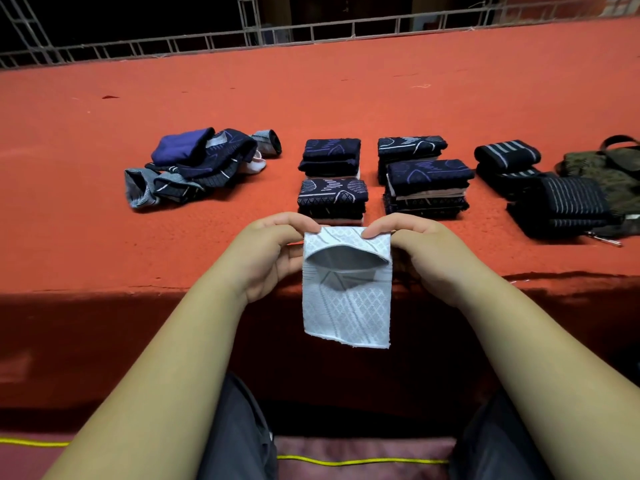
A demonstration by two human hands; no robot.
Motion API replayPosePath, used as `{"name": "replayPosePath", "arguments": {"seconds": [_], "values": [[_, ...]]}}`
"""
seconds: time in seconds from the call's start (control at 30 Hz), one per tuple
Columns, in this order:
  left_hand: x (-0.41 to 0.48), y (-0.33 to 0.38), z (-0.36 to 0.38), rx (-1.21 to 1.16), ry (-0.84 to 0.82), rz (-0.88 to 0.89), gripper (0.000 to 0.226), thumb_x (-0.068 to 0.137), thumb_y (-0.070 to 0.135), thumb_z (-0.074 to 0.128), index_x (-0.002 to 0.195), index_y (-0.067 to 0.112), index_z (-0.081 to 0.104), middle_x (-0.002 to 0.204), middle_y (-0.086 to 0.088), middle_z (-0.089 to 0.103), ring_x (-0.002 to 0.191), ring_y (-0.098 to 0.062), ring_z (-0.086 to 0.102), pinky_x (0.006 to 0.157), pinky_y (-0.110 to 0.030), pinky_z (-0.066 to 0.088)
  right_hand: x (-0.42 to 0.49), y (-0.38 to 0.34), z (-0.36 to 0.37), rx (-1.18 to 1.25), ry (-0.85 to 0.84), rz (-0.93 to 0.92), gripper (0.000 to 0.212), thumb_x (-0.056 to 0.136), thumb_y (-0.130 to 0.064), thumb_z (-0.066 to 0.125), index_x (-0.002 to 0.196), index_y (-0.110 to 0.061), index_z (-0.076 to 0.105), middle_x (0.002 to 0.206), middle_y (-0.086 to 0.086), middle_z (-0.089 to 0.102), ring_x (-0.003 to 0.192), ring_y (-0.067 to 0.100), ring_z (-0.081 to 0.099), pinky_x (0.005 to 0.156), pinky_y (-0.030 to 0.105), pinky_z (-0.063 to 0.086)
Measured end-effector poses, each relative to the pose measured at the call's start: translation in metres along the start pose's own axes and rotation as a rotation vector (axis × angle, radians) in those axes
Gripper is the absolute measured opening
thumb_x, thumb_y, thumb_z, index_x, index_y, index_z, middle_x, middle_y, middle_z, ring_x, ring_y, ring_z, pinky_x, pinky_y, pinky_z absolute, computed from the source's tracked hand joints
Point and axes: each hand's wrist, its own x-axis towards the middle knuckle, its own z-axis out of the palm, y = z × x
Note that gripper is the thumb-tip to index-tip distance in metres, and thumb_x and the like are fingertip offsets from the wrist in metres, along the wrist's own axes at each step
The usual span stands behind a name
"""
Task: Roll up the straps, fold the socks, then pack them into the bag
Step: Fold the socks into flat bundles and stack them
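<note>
My left hand (273, 249) and my right hand (422, 247) each pinch a top corner of a pale grey patterned sock (346, 299). The sock hangs over the front edge of the red table (346, 98) with its cuff gaping open. A loose heap of unfolded dark socks (197, 164) lies at the left. Several stacks of folded dark socks (332, 181) sit in the middle. Rolled dark striped straps (554, 199) lie at the right, beside an olive bag (609, 171).
A metal railing (311, 32) runs along the table's far edge. A yellow cord (346, 462) crosses the floor by my knees. A metal clip (606, 240) lies near the straps.
</note>
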Motion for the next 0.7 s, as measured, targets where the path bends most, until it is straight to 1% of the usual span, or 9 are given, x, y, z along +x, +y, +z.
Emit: {"name": "replayPosePath", "arguments": {"seconds": [0.1, 0.17, 0.2, 0.27, 0.33, 0.4, 0.57, 0.63, 0.7], "values": [[0.001, 0.0, 0.0, -0.022, 0.018, 0.001, 0.034, 0.096, -0.003, 0.041, 0.093, 0.007, 0.074, 0.117, -0.026, 0.075, 0.092, -0.029, 0.073, 0.079, -0.038, 0.063, 0.001, 0.002, 0.002, 0.034, -0.028, 0.009, 0.04, 0.08, -0.016, 0.048, 0.1, -0.018, 0.082, 0.09, 0.013, 0.071, 0.081, 0.038, 0.052, 0.076, 0.051, 0.042], [0.001, 0.0, 0.001, -0.012, 0.001, -0.002, 0.021, 0.097, 0.008, 0.052, 0.101, 0.01, 0.073, 0.114, -0.021, 0.075, 0.091, -0.029, 0.072, 0.077, -0.037, 0.062, 0.0, 0.001, 0.003, 0.143, -0.072, 0.003, 0.034, 0.081, -0.02, 0.052, 0.096, -0.011, 0.08, 0.101, 0.012, 0.074, 0.093, 0.035, 0.063, 0.088, 0.049, 0.049], [0.0, -0.001, 0.002, -0.006, -0.011, -0.008, 0.013, 0.097, 0.012, 0.061, 0.106, 0.011, 0.07, 0.109, -0.018, 0.074, 0.088, -0.027, 0.073, 0.074, -0.035, 0.061, 0.0, 0.0, 0.004, 0.179, -0.089, -0.004, 0.027, 0.084, -0.021, 0.058, 0.094, -0.009, 0.079, 0.1, 0.01, 0.073, 0.093, 0.031, 0.062, 0.087, 0.047, 0.049], [-0.001, -0.006, 0.002, 0.042, -0.036, -0.013, 0.027, 0.091, 0.016, 0.078, 0.115, 0.009, 0.066, 0.104, -0.012, 0.075, 0.088, -0.025, 0.074, 0.074, -0.035, 0.062, -0.002, 0.0, 0.004, 0.153, -0.102, -0.047, 0.016, 0.092, -0.021, 0.071, 0.096, -0.006, 0.076, 0.094, 0.004, 0.068, 0.086, 0.024, 0.058, 0.08, 0.038, 0.048], [-0.001, -0.009, 0.002, 0.126, -0.064, -0.029, 0.044, 0.084, 0.013, 0.085, 0.123, 0.005, 0.065, 0.112, -0.013, 0.078, 0.103, -0.03, 0.077, 0.088, -0.043, 0.063, -0.003, 0.002, 0.004, 0.091, -0.093, -0.1, 0.012, 0.095, -0.014, 0.075, 0.101, -0.003, 0.072, 0.088, 0.004, 0.064, 0.08, 0.016, 0.056, 0.072, 0.028, 0.046], [-0.003, -0.009, 0.002, 0.189, -0.068, -0.023, 0.044, 0.084, 0.007, 0.084, 0.123, 0.005, 0.066, 0.116, -0.014, 0.078, 0.109, -0.031, 0.076, 0.095, -0.046, 0.061, -0.005, 0.002, 0.006, 0.073, -0.112, -0.127, 0.014, 0.093, -0.007, 0.077, 0.105, -0.008, 0.07, 0.091, 0.006, 0.063, 0.083, 0.017, 0.057, 0.076, 0.029, 0.046], [-0.002, -0.003, 0.003, 0.163, -0.025, 0.049, 0.036, 0.086, 0.002, 0.081, 0.12, 0.008, 0.068, 0.11, -0.01, 0.078, 0.097, -0.021, 0.075, 0.077, -0.034, 0.06, -0.004, -0.002, 0.011, 0.148, -0.146, -0.05, 0.053, 0.094, -0.006, 0.076, 0.139, -0.025, 0.058, 0.116, 0.008, 0.079, 0.099, 0.018, 0.075, 0.083, 0.028, 0.058], [-0.002, -0.002, 0.004, 0.123, -0.015, 0.083, 0.039, 0.088, 0.0, 0.078, 0.125, 0.003, 0.065, 0.113, -0.013, 0.078, 0.095, -0.023, 0.074, 0.073, -0.033, 0.061, -0.003, -0.004, 0.01, 0.077, -0.181, -0.034, 0.038, 0.097, -0.018, 0.076, 0.134, -0.023, 0.067, 0.118, 0.008, 0.079, 0.096, 0.016, 0.072, 0.08, 0.03, 0.052], [-0.002, 0.0, 0.004, 0.074, -0.002, 0.12, 0.04, 0.089, -0.002, 0.076, 0.127, 0.0, 0.064, 0.114, -0.016, 0.078, 0.096, -0.025, 0.074, 0.073, -0.034, 0.062, -0.002, -0.001, 0.009, 0.002, -0.189, -0.042, 0.025, 0.098, -0.025, 0.075, 0.122, -0.023, 0.077, 0.106, -0.002, 0.081, 0.083, 0.015, 0.065, 0.071, 0.031, 0.046]]}}
